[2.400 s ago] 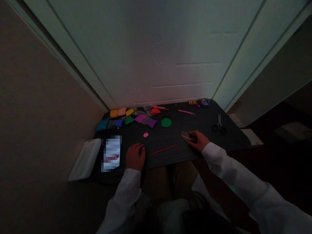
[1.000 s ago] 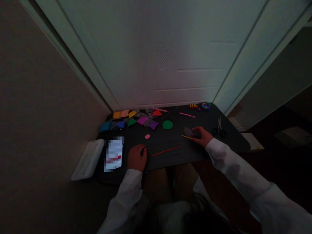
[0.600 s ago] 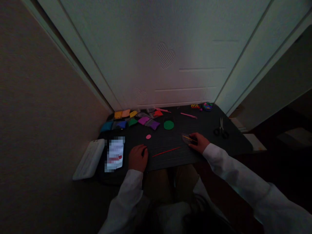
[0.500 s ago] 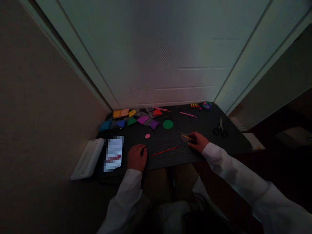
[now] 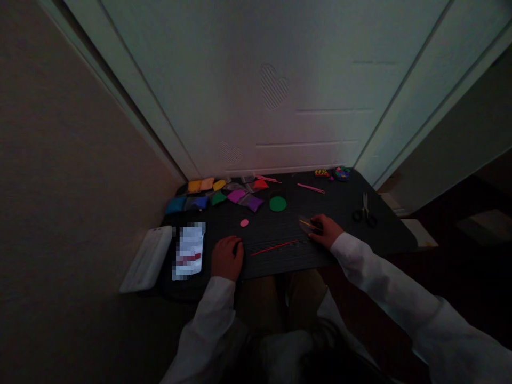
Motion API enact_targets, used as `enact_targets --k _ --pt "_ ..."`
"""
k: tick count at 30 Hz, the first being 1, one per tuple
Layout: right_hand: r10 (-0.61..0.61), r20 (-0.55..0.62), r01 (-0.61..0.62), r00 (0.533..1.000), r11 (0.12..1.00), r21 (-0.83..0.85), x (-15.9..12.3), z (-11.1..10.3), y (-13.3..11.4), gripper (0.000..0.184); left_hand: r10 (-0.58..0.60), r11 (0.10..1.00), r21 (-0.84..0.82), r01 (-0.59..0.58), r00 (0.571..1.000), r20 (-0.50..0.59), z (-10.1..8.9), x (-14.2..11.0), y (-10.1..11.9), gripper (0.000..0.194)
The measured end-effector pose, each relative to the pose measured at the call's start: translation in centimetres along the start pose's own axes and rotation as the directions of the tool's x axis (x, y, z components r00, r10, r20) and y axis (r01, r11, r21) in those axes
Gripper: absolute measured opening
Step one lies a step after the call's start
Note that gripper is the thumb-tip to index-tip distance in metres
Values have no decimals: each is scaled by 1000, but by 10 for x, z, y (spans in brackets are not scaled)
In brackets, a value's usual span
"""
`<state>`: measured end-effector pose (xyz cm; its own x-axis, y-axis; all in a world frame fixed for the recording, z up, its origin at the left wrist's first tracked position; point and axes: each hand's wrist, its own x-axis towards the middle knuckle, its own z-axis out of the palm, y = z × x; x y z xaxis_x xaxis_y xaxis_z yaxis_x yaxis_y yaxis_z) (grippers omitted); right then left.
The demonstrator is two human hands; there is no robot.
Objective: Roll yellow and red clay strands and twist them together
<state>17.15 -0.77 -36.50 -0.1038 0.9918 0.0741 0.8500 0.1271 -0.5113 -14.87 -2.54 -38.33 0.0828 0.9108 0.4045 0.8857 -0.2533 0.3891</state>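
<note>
My right hand [image 5: 327,231] grips a clear, see-through disc [image 5: 303,225] by its right side, close to the tabletop. A thin yellow strand [image 5: 306,223] shows through the disc, partly hidden by my fingers. To its left lies a long thin red strand [image 5: 274,247]. My left hand [image 5: 227,258] rests at the table's front edge, its fingers curled under and nothing visible in them. A small pink disc [image 5: 244,223] lies beyond it, and a green disc [image 5: 278,204] sits farther back, near the middle.
Several coloured clay packets [image 5: 237,196] line the back left. A lit phone [image 5: 189,251] and a white device [image 5: 147,259] are left of my left hand. Black-handled scissors [image 5: 365,211] lie on the right; pink tools [image 5: 311,188] and a colourful round piece [image 5: 342,173] lie behind.
About a second ago my right hand held the clear disc farther right, with the yellow strand bare beside it. The disc has since come back left over the strand. My left hand has stayed put.
</note>
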Motion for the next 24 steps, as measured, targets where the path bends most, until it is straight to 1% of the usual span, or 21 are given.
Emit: enact_targets --k 2,3,7,12,16,17,20,21,24 --pt "-44 27 44 999 999 14 0 0 -2 46 1 1000 2 -1 1000 9 0 0 0 25" --pt "-45 32 44 998 999 20 0 -1 -2 46 1 1000 3 -1 1000 12 0 0 0 25" --pt "38 0 -38 999 999 -2 4 -2 -2 45 -5 1000 6 5 1000 6 0 0 0 25" --pt "-57 43 57 997 998 -8 4 0 -2 45 -2 1000 1 2 1000 7 0 0 0 25" --pt "28 -9 -29 1000 998 -53 6 2 -1 45 -2 1000 -2 2 1000 -4 0 0 0 25" --pt "30 -15 -31 999 998 -62 7 3 -1 45 -3 1000 -1 3 1000 -2 0 0 0 25" --pt "-32 12 33 999 998 -56 7 3 -1 44 -2 1000 -1 2 1000 9 -1 0 0 25" --pt "-36 15 37 999 998 -53 7 3 -2 44 -5 1000 -2 5 1000 8 -1 0 1 25" --pt "34 -4 -34 999 997 -63 8 2 -3 44 -13 1000 -9 13 1000 -3 -1 0 1 25"
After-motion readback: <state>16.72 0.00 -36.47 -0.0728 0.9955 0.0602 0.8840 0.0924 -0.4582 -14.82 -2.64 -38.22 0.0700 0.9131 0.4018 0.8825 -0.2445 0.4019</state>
